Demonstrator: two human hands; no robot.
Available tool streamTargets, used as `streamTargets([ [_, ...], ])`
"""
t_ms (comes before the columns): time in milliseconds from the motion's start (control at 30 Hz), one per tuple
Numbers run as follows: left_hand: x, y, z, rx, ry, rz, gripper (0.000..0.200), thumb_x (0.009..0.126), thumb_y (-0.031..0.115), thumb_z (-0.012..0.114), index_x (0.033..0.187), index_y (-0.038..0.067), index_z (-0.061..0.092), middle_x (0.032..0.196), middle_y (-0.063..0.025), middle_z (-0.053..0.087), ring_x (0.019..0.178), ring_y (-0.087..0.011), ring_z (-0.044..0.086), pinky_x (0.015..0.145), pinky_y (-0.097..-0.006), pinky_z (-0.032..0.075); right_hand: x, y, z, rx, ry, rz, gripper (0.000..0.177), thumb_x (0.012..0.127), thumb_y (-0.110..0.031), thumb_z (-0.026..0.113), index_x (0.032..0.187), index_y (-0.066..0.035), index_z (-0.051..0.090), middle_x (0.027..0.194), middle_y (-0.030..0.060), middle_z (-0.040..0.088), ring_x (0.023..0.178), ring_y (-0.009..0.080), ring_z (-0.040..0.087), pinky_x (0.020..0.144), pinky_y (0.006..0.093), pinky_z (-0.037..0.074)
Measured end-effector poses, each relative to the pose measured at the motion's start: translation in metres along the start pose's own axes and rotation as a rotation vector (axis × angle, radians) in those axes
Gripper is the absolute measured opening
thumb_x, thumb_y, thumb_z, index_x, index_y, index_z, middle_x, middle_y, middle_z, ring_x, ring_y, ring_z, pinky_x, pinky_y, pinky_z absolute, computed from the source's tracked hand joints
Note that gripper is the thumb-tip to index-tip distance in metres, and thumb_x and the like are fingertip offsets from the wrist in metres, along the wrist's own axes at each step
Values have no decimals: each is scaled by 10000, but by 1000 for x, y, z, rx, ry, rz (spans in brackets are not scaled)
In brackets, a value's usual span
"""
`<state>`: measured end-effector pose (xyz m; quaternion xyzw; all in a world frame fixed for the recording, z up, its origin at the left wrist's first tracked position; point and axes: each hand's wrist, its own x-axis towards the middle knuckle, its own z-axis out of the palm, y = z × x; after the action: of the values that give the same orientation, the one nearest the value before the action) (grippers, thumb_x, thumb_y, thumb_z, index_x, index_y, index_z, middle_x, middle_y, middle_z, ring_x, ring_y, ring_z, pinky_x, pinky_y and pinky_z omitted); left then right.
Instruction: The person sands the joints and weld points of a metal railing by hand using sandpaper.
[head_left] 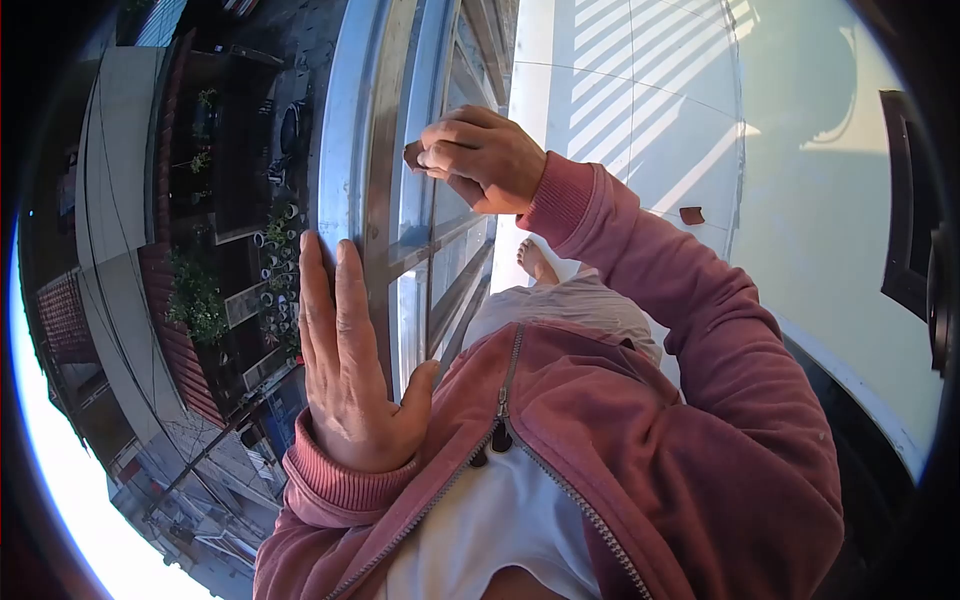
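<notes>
My left hand (350, 365) lies with fingers stretched out along the top rail of a metal railing (345, 150), its thumb spread away. The rail has a pale, worn surface with brownish patches. My right hand (482, 158) is closed, fingertips pinching a small brown piece of sandpaper (411, 155), mostly hidden by the fingers. That hand is above the inner bars of the railing, farther along than the left.
A curled brown piece (692, 215) lies on the pale tiled floor (600, 110), which is striped by railing shadows. My bare foot (537, 262) stands beside the railing. Beyond it, far below, are potted plants (275, 260) and roofs. A dark-framed opening (905, 200) is in the right wall.
</notes>
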<state>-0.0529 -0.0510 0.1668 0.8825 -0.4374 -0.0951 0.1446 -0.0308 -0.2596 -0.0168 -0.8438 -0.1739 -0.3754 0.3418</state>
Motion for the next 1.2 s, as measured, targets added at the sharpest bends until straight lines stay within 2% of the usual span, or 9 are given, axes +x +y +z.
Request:
streamTargets([
  [167, 3, -3, -1, -30, -46, -20, 1046, 541, 146, 749, 1417, 17, 191, 1445, -279, 157, 1314, -439, 240, 1036, -487, 289, 16, 42, -15, -120, -40, 117, 174, 715, -20, 656, 871, -76, 602, 956, 19, 609, 913, 203, 573, 769, 306, 512],
  [233, 4, -7, -1, -44, -39, 1, 1041, 550, 158, 747, 1416, 10, 190, 1444, -284, 156, 1314, -439, 240, 1038, -487, 284, 14, 20, -10, 51, -138, -147, 121, 728, 42, 634, 818, -31, 598, 933, 67, 619, 859, 230, 595, 748, 311, 525],
  [300, 4, -9, -1, -64, -36, 3, 1035, 558, 170, 745, 1415, 3, 188, 1442, -289, 156, 1314, -440, 239, 1039, -486, 278, 15, 12, -14, 166, -217, -193, 142, 717, 38, 644, 828, -37, 598, 928, 69, 622, 868, 240, 598, 760, 312, 523],
  [367, 5, -8, -6, -81, -70, 45, 956, 605, 145, 719, 1394, -41, 213, 1380, -389, 151, 1251, -524, 280, 1009, -508, 288, 23, 43, -17, -25, -162, -95, 206, 688, 42, 663, 858, -58, 602, 935, 62, 622, 880, 241, 601, 765, 318, 523],
  [467, 2, -11, -1, -81, -62, 1, 988, 626, 243, 740, 1412, -6, 196, 1443, -298, 136, 1315, -445, 232, 1032, -487, 283, 22, 38, -20, 15, -182, -188, 250, 678, 48, 664, 902, -53, 618, 948, 63, 627, 879, 243, 604, 755, 322, 527],
  [900, 3, -11, -2, -127, -71, -4, 943, 668, 267, 725, 1406, -13, 210, 1440, -302, 131, 1301, -453, 260, 1017, -491, 303, 32, 58, -22, -7, -118, -135, 301, 662, 91, 642, 920, -64, 624, 859, 68, 655, 807, 233, 626, 689, 296, 538],
  [967, 4, -11, -2, -120, -80, -14, 942, 667, 269, 726, 1405, -15, 214, 1440, -302, 133, 1302, -451, 258, 1018, -491, 303, 23, 28, -14, 113, -152, -241, 293, 670, 116, 612, 922, -34, 620, 853, 81, 655, 785, 234, 631, 678, 302, 541],
  [1133, 3, -10, -1, -115, -78, -7, 940, 671, 284, 723, 1405, -13, 216, 1440, -299, 136, 1304, -446, 257, 1024, -489, 296, 23, 46, -18, 82, -102, -21, 265, 706, 99, 610, 918, -59, 620, 864, 75, 659, 795, 223, 640, 706, 301, 549],
  [1200, 4, -11, -2, -107, -66, 3, 939, 674, 294, 723, 1404, -12, 218, 1439, -298, 137, 1304, -446, 258, 1024, -490, 296, 19, 25, -15, 159, -153, -150, 226, 725, 74, 619, 912, -52, 614, 889, 76, 663, 810, 223, 640, 718, 305, 549],
])
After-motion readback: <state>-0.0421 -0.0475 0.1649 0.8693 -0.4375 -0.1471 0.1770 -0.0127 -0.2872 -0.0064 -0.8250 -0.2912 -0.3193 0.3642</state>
